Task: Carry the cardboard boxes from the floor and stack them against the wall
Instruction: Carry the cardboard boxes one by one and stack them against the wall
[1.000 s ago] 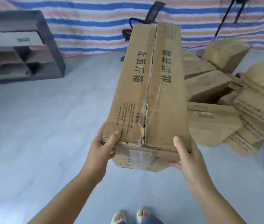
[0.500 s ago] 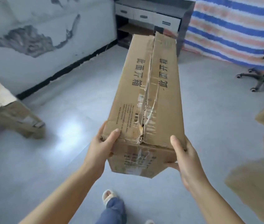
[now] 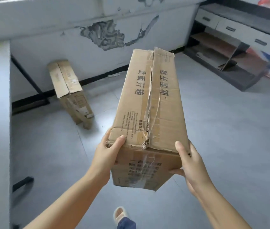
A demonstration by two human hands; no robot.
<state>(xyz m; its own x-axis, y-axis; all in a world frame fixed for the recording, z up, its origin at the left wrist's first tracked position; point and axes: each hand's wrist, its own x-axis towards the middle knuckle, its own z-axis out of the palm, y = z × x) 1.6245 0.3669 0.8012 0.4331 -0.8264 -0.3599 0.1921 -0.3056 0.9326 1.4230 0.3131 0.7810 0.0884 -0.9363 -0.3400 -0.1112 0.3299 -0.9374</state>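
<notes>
Grey floor tiles stretch ahead of us to a peeling wall, where one cardboard box already leans. We carry a long box in the air, left hand and right hand clamping its near corners.

views: just one, the head cam, so nothing overlaps with a second angle
position: worn on the person's head, up above both forearms
facing: forward and tilted down, floor fills most of the frame, wall runs across the top
lens: wide-angle, the straight edges bend a bit toward the frame borders
nearness: super close to the held box in the centre, a sandalled foot shows at the bottom edge
far stuff: second box upper left, cabinet upper right
</notes>
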